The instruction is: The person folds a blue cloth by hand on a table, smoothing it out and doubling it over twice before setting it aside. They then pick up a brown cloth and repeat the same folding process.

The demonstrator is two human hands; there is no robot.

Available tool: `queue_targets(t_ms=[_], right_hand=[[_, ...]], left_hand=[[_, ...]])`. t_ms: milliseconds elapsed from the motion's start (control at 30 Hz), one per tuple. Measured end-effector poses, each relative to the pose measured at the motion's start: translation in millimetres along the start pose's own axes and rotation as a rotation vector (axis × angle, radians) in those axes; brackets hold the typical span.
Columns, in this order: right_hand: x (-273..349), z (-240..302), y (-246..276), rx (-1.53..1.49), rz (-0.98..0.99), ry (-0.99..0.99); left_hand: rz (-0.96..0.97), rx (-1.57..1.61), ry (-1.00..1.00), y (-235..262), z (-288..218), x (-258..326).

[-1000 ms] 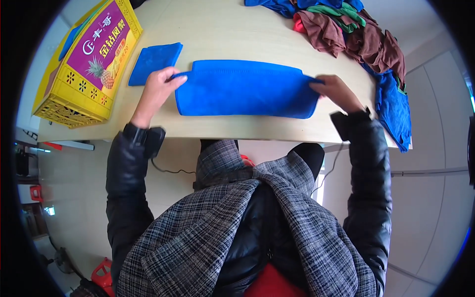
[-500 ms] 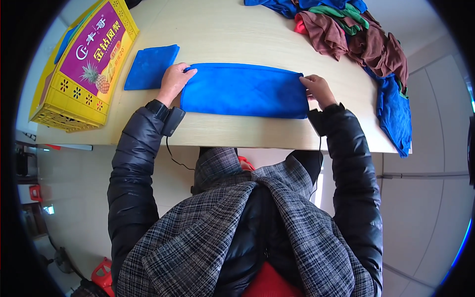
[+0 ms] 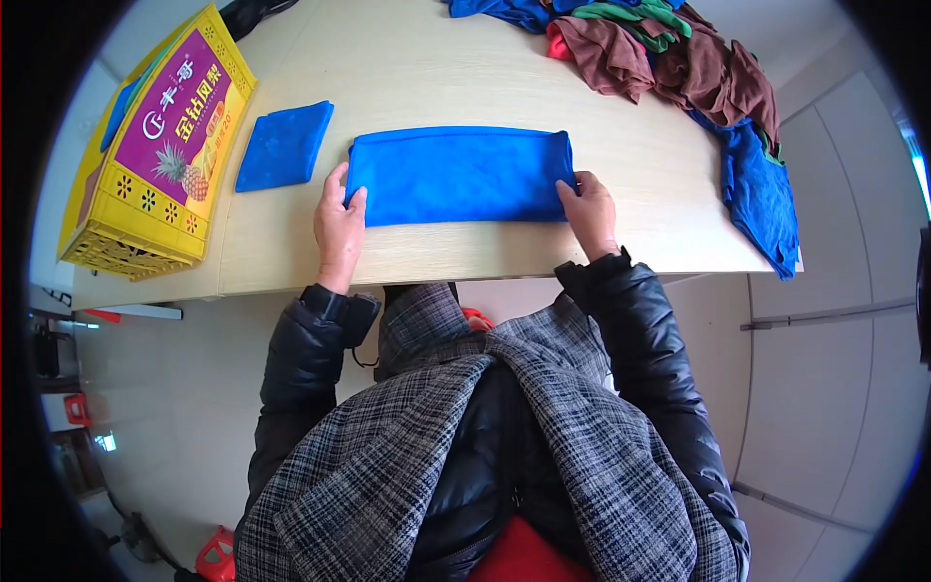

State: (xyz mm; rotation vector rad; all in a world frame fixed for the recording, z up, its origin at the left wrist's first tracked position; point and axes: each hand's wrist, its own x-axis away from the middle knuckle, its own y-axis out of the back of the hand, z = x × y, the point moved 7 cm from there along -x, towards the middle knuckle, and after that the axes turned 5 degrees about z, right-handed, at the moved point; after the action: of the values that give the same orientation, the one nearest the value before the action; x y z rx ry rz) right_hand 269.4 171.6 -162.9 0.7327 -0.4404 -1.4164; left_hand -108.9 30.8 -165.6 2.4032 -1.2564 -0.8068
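Note:
A blue cloth (image 3: 461,177), folded into a long rectangle, lies flat on the table in front of me. At its lower left corner is my left hand (image 3: 339,231), thumb against the edge and fingers spread apart from it. My right hand (image 3: 591,217) is at the right edge, its thumb resting on the cloth and its forefinger stretched out just beside it. Neither hand lifts the cloth. Left of it sits a smaller folded blue cloth (image 3: 284,147), apart from my hands.
On the left of the table (image 3: 427,260) stands a yellow crate (image 3: 136,238) with a purple panel and cloth inside. A loose heap of brown, blue, green and red cloths (image 3: 713,82) covers the far right, hanging over the right edge. A dark object (image 3: 254,14) lies behind the crate.
My hands have let go of the cloth's upper corners and come down to its lower sides, nearer each other. The cloth's right end has come inward, so it looks shorter.

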Motion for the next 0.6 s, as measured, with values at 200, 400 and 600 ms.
queue_targets(t_ms=[200, 400, 600], right_hand=[[13.2, 3.4, 13.6, 0.228, -0.215, 0.068], [25.8, 11.4, 13.6, 0.325, -0.182, 0.036], [29.3, 2.0, 35.3, 0.436, -0.125, 0.013]], left_hand=[[-0.079, -0.301, -0.06, 3.1, -19.5, 14.8], [-0.05, -0.482, -0.08, 6.1, -31.4, 24.2], [0.043, -0.503, -0.127, -15.7, -47.7, 13.8]])
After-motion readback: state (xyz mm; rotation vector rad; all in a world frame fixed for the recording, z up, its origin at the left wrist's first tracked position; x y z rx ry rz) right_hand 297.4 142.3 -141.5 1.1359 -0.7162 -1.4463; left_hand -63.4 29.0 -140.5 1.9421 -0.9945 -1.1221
